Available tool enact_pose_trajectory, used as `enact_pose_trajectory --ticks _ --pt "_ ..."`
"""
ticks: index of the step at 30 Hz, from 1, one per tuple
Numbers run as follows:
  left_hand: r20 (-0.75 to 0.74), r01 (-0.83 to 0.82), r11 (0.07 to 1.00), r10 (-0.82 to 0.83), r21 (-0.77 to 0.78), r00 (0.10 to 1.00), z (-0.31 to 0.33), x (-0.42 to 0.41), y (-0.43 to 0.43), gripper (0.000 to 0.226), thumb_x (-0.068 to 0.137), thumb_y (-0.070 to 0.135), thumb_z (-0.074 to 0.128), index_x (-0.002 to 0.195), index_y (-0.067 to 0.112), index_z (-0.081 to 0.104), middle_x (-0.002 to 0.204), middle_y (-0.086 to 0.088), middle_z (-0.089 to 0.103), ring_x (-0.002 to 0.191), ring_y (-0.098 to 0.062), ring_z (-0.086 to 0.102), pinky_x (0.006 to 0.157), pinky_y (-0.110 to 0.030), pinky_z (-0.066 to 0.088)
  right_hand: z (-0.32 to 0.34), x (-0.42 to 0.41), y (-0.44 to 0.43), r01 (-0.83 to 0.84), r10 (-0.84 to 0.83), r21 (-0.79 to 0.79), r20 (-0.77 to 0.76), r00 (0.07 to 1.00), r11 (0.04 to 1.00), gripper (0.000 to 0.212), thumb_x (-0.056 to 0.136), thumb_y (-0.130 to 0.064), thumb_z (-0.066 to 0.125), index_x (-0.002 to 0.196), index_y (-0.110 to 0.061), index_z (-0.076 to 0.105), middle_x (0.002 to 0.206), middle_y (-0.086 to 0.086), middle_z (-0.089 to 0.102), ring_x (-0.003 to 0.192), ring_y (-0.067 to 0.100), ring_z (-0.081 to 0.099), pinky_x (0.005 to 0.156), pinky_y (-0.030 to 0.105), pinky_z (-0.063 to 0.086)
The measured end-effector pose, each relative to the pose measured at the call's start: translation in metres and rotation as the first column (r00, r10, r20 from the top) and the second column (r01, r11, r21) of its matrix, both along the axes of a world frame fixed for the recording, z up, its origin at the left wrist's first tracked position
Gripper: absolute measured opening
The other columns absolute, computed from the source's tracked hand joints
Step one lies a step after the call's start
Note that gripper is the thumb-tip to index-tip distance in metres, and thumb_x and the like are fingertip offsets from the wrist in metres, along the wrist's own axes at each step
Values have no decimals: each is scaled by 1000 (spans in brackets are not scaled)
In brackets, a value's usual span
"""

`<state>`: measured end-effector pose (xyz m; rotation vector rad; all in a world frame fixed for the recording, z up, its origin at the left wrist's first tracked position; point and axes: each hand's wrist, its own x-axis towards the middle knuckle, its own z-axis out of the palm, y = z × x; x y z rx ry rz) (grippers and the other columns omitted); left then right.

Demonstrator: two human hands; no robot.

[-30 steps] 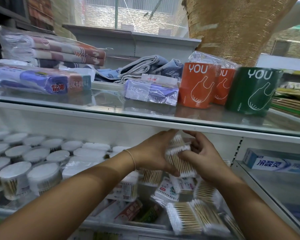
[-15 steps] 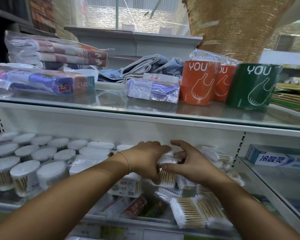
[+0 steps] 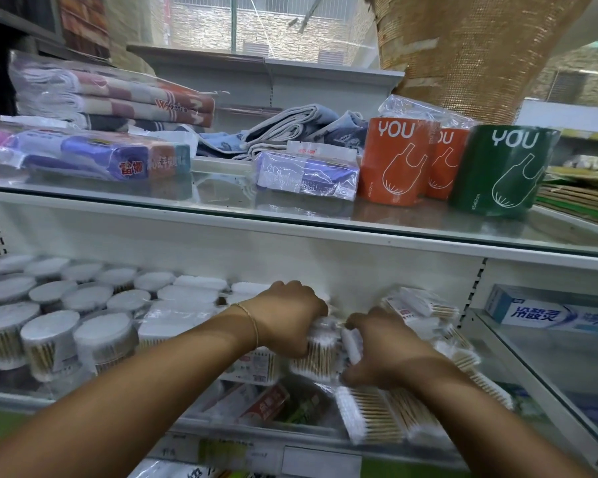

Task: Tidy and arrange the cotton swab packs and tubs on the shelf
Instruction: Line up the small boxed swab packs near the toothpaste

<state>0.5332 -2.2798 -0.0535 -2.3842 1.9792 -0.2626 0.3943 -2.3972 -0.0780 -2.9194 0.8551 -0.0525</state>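
Both hands meet on a clear pack of wooden cotton swabs (image 3: pixel 320 353) standing upright in the middle of the lower shelf. My left hand (image 3: pixel 287 313) grips its left side and top; my right hand (image 3: pixel 380 346) holds its right side, thumb low. More flat swab packs (image 3: pixel 377 417) lie in front and to the right, and others (image 3: pixel 425 307) lean at the back right. Several round swab tubs (image 3: pixel 50 331) with white lids fill the shelf's left half. A boxed swab pack (image 3: pixel 256 367) stands under my left wrist.
The glass upper shelf (image 3: pixel 290 215) overhangs the hands; it carries folded towels (image 3: pixel 118 101), wrapped packs (image 3: pixel 306 175), orange rolls (image 3: pixel 392 160) and a green roll (image 3: pixel 497 170). A toothpaste box (image 3: pixel 546 313) lies on the neighbouring right shelf. Flat packets (image 3: pixel 266 403) lie at the lower shelf's front edge.
Both hands have come down with the swab pack from just under the upper shelf to the lower shelf, among the other packs. The pack now stands upright.
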Motion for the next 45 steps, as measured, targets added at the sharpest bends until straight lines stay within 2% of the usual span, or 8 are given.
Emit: enact_pose_trajectory --ticks 7,12,20,24,29,36,42,45 --pt "-86 -76 995 82 67 993 -7 -1 -3 25 73 18 65 93 20 51 106 -7 46 101 -25 43 74 -30 35 -17 16 11 4 -10 -68 -96 995 998 78 60 -61 82 128 -31 56 126 5 45 121 30 44 99 38 41" --pt "-171 -58 995 70 75 983 -16 5 0 59 76 42 70 129 21 55 141 -8 39 129 -28 35 103 -43 39 -15 16 5 -39 31 -92 -87 996 995 68 62 -58 81 121 -32 61 120 4 49 113 29 51 94 34 43" --pt "-39 -97 992 94 -78 995 -24 4 1 59 76 46 70 128 21 55 123 -7 49 114 -26 43 94 -39 41 -8 8 -15 -125 124 -111 -19 992 986 39 86 -45 56 121 -30 58 115 2 52 107 25 57 87 33 48" --pt "49 -146 988 144 52 988 -35 5 -2 84 84 54 60 152 19 25 158 -17 15 145 -38 12 116 -53 20 -14 0 -16 -162 165 -120 17 986 979 44 93 -36 45 137 -36 41 128 2 50 115 29 55 95 38 47" --pt "135 -204 963 182 175 974 -40 5 -7 94 93 64 40 155 16 -11 162 -15 -15 147 -38 -17 117 -60 -3 -15 -2 -15 -181 193 -138 73 979 974 55 99 -26 40 150 -41 25 154 3 35 132 31 47 107 40 42" --pt "185 -231 949 192 214 964 -38 1 -11 92 94 69 27 154 15 -15 162 -16 -13 148 -39 -13 117 -60 2 6 -13 -18 -186 187 -31 304 934 982 52 99 -26 44 148 -36 33 147 -4 48 131 16 47 106 30 40" --pt "-5 -139 980 141 143 990 -21 5 -4 101 82 70 56 155 18 9 160 -9 17 146 -31 16 117 -50 21 23 -28 -20 -183 127 70 484 866 981 47 100 -24 48 144 -40 38 139 -5 56 126 12 52 96 22 38" --pt "-127 -119 984 136 130 983 -11 8 1 95 81 58 67 154 24 17 159 -5 22 144 -26 21 117 -44 24 36 -36 -15 -233 97 146 613 784 961 43 101 -25 47 137 -48 42 129 -9 61 108 9 64 89 28 51"
